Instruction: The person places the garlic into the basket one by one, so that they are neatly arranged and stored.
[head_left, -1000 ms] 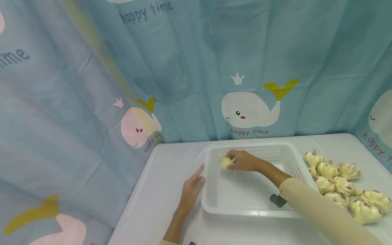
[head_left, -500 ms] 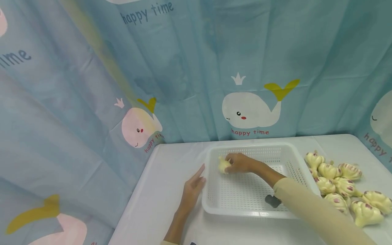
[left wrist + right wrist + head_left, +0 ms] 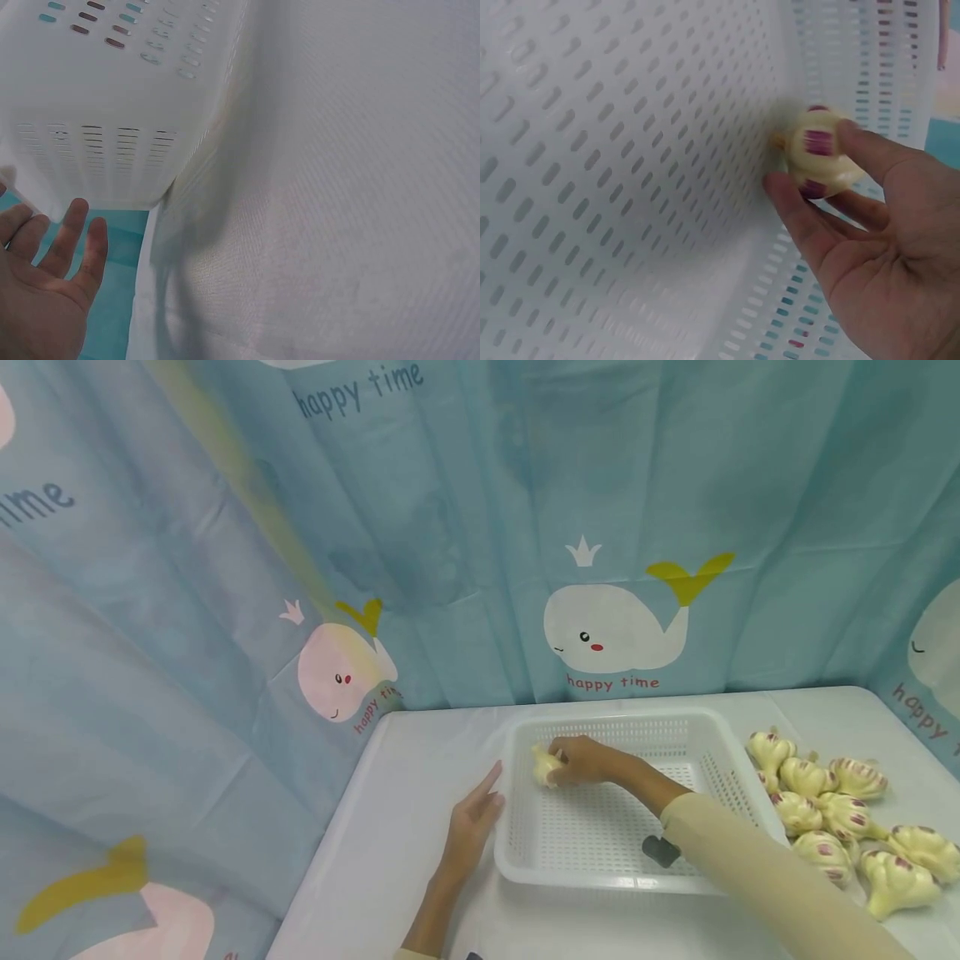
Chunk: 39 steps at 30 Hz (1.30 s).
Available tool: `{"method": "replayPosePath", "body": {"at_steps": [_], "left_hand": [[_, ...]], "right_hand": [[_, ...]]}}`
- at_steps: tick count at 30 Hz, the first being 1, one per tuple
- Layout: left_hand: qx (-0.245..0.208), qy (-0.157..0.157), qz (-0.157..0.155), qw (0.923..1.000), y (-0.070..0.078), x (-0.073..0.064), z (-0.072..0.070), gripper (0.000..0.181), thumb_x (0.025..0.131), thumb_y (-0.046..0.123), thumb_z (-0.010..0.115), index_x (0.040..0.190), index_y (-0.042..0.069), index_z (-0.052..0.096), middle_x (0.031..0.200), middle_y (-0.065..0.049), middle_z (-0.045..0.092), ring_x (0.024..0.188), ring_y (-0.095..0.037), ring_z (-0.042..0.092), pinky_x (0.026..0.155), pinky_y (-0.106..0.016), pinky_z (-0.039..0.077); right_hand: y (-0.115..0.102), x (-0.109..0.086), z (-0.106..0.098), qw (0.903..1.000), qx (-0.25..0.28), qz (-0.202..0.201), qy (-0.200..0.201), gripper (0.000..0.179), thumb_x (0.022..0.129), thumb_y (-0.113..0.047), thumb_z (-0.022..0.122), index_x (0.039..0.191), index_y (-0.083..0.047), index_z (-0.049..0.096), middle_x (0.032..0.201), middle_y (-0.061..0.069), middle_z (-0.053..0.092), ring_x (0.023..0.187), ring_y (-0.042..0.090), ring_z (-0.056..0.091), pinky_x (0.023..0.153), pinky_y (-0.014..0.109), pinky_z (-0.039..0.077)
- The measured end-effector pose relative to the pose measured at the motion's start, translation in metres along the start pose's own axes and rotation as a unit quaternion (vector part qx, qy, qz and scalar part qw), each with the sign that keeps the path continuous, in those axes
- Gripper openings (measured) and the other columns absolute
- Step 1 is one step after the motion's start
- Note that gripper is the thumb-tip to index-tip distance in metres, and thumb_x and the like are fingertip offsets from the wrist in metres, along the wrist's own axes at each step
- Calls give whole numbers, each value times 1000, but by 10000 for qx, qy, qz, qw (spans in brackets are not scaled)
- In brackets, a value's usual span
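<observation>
In the head view my right hand (image 3: 585, 760) is inside a white plastic basket (image 3: 600, 882), near its left end. It holds a garlic bulb (image 3: 545, 767) between thumb and fingers. Close up in the right wrist view, the garlic bulb (image 3: 817, 150) is cream with purple patches, and its stub points toward the perforated basket floor. Whether it touches the floor I cannot tell. Beside the basket's left wall, my left hand (image 3: 468, 827) has its fingers extended at the rim. The left wrist view shows those fingers (image 3: 67, 240) spread loosely by the basket's edge.
Several garlic bulbs (image 3: 843, 814) lie grouped on the white table (image 3: 405, 793) to the right of the basket. A blue curtain (image 3: 465, 527) with whale prints hangs behind and to the left of the table.
My right hand has moved slightly left and down within the basket, carrying the garlic bulb. The left hand stays at the basket's rim.
</observation>
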<state>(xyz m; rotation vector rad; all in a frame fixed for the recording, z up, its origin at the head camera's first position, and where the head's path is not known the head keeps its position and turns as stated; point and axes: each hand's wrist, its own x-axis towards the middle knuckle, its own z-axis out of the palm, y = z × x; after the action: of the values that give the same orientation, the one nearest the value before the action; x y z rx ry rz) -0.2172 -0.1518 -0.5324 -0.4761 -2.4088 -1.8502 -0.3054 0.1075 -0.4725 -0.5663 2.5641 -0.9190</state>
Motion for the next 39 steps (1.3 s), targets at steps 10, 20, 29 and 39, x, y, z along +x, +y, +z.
{"method": "replayPosePath", "body": {"at_steps": [10,20,29,39], "left_hand": [[63,54,-48,10000,0,1,0,50,111,34,58,159,30,49,164,14,45,151,-11,44,124,-36,39],[21,42,-88,9999,2,0,1,51,111,35,58,160,30,48,165,14,44,151,-13,45,123,-37,41],[13,43,10,10000,2,0,1,52,111,33,58,161,25,48,166,9,44,151,-18,46,122,-38,42],[2,102,-62,9999,0,0,2,51,110,34,58,160,28,49,163,11,47,145,-14,54,118,-37,48]], "right_hand": [[1,1,-1,9999,-77,-9,68,46,97,-31,78,134,-6,64,111,5,74,95,17,67,92,43,61],[3,-2,-4,9999,4,117,126,54,97,-33,78,141,-8,62,121,9,74,104,20,70,97,48,62],[3,-10,-11,9999,48,45,155,56,98,-33,76,144,-6,60,126,13,71,110,24,69,98,49,61],[2,-22,-25,9990,137,-329,283,59,98,-33,77,144,-1,58,133,21,68,121,35,68,100,51,61]]}}
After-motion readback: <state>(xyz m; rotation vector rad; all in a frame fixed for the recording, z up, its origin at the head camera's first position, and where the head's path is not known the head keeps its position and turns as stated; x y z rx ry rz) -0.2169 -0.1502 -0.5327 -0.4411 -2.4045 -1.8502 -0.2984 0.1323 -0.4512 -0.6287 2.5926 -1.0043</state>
